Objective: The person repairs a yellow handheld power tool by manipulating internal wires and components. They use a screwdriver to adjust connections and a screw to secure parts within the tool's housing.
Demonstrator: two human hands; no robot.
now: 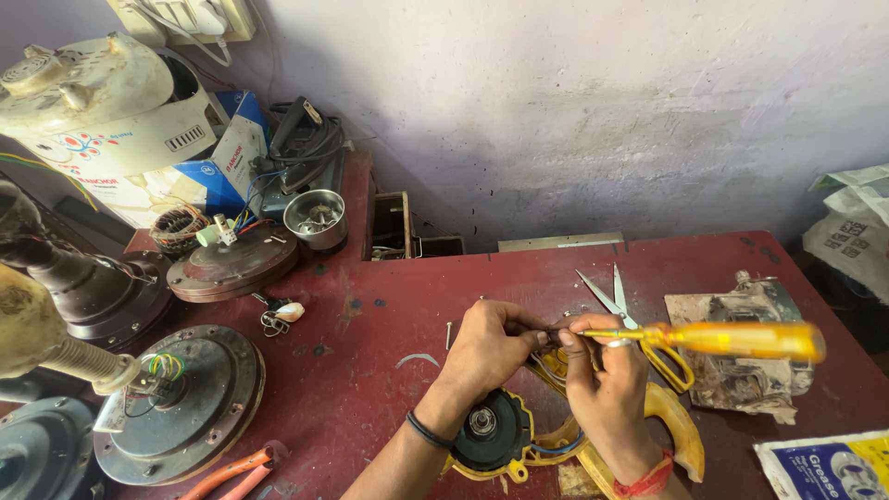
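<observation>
While the left hand [491,344] pinches thin wires [546,363] between closed fingertips, the right hand [607,370] grips a yellow-handled screwdriver [732,340], its tip pointing at the same wires. Both hands work above a small motor [489,428] in a yellow housing on the red bench [370,370]. Scissors [611,298] lie just beyond the hands.

1. Two hands work near the front edge of the red tabletop [389,315]: left hand [489,344] and right hand [607,375].
2. One yellow-handled screwdriver [732,339].
3. One pair of scissors [622,313] with yellow handles.
4. One small motor [491,431] in a yellow housing.
5. Three round fan motor housings along the left edge: [231,264], [190,403], [37,454].
6. One steel cup [315,218] toward the back edge.
7. One pair of orange-handled pliers [231,470].
8. One grease packet [829,466] at the front right corner.
</observation>
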